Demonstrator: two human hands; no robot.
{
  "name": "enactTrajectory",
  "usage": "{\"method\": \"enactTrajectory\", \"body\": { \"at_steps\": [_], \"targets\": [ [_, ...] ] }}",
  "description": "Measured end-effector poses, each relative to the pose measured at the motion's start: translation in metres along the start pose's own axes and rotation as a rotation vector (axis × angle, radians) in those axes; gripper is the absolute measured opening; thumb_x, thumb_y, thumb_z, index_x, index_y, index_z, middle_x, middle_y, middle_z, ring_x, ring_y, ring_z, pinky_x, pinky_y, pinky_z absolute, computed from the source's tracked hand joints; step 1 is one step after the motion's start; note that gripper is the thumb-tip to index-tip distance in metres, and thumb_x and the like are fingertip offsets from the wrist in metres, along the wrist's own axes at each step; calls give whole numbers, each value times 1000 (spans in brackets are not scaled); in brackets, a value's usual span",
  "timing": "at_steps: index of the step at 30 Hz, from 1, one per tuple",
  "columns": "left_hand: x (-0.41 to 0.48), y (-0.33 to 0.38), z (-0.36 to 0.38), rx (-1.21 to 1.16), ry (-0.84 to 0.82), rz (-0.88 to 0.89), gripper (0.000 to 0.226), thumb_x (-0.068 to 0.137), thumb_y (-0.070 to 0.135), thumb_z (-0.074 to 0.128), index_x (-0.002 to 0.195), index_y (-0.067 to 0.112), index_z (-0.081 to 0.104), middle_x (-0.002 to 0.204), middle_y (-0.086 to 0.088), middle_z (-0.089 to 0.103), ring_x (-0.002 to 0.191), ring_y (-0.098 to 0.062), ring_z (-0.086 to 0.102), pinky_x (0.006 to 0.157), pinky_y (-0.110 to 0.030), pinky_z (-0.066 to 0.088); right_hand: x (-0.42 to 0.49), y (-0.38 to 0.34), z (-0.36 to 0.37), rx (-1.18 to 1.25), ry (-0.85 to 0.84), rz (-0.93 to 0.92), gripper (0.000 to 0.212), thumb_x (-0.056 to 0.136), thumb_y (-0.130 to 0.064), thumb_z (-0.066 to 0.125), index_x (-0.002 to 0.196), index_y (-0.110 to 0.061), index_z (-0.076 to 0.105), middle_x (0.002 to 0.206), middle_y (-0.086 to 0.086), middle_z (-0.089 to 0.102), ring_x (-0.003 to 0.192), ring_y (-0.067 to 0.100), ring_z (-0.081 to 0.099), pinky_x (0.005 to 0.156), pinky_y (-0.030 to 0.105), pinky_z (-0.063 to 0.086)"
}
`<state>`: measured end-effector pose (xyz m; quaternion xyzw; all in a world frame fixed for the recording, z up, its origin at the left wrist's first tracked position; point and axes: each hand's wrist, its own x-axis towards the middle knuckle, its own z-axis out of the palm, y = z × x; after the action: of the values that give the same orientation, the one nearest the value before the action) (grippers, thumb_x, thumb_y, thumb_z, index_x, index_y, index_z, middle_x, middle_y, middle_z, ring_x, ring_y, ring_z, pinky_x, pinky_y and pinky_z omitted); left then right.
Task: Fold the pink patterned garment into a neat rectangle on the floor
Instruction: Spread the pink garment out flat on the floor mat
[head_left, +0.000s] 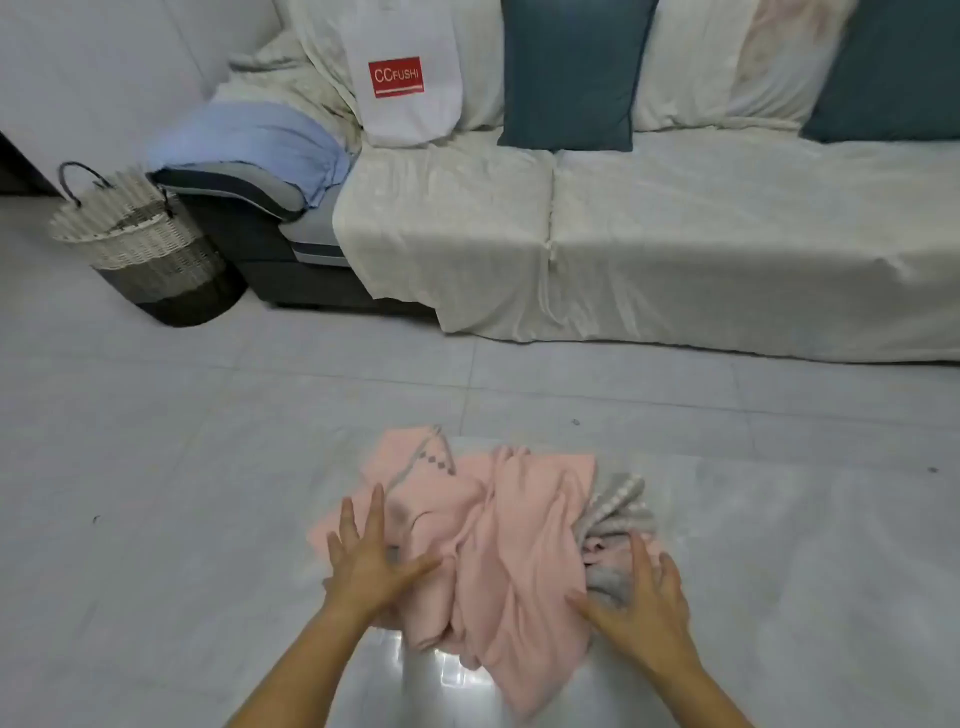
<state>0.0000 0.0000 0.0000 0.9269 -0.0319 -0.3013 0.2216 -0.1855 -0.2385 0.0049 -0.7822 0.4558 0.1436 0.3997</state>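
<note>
While crumpled and unfolded on the pale tiled floor (779, 493), pink patterned garment (498, 551) bunched in a heap in front of a covered sofa (675, 234), wicker basket (150, 244) far left. Left hand (366, 561) flat on its left edge, fingers spread, gripping nothing. Right hand (644, 597) likewise splayed, pressing the grey patterned part, nothing clasped.
</note>
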Motion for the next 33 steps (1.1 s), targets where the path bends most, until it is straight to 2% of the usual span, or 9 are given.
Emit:
{"method": "enactTrajectory", "body": {
  "at_steps": [2,4,6,10,14,19,25,30,33],
  "targets": [
    [28,0,10,-33,66,5,112,50,84,58,137,57,-9,155,10,-21,143,-36,-7,109,-65,11,24,-22,26,101,49,18,128,38,-88,52,144,-43,-4,157,9,-7,145,29,-2,116,44,8],
    [57,5,20,-42,44,18,102,57,84,52,136,59,-8,155,12,-19,143,-37,-7,108,-67,7,55,-38,42,149,74,11,119,48,-84,58,143,-46,-3,157,6,-11,144,34,-4,116,48,7],
    [69,2,47,-23,5,69,99,55,88,41,136,59,-6,156,10,-16,144,-36,-8,111,-64,7,71,-43,64,83,76,4,112,52,-84,55,140,-51,-6,157,2,-16,143,36,-7,114,52,10],
    [72,2,88,50,54,119,92,53,93,23,135,61,-4,156,7,-17,142,-36,-14,111,-64,6,79,-43,93,-144,117,-43,99,57,-91,34,137,-56,-12,157,-5,-16,142,39,-3,109,58,15],
    [56,11,105,99,71,156,78,67,85,32,136,61,4,156,9,-17,142,-36,-12,110,-66,3,73,-40,102,-212,171,-86,86,66,-85,32,140,-51,5,157,-6,-9,139,39,5,107,58,21],
    [22,24,129,41,92,193,80,65,87,27,136,60,4,156,8,-18,143,-37,-5,113,-61,5,61,-16,96,-210,189,-177,68,78,-71,34,140,-47,18,158,-9,-3,132,34,18,102,52,28],
    [-46,44,185,45,85,200,80,64,88,19,136,60,0,155,6,-20,143,-38,-4,115,-57,3,31,57,63,-263,183,-167,68,79,-69,32,141,-44,19,158,-10,1,133,32,22,100,50,32],
    [-121,74,256,55,83,176,86,56,92,3,136,60,-2,155,3,-21,143,-37,1,115,-55,8,1,145,18,-321,169,-128,72,78,-71,29,142,-42,19,158,-11,0,133,28,25,99,47,35],
    [-166,94,300,25,70,118,90,53,93,-2,136,59,-3,155,2,-22,142,-36,5,114,-54,13,-15,194,-11,-334,178,-117,81,68,-77,17,141,-42,22,158,-11,1,132,27,28,98,47,36]
  ]
}}
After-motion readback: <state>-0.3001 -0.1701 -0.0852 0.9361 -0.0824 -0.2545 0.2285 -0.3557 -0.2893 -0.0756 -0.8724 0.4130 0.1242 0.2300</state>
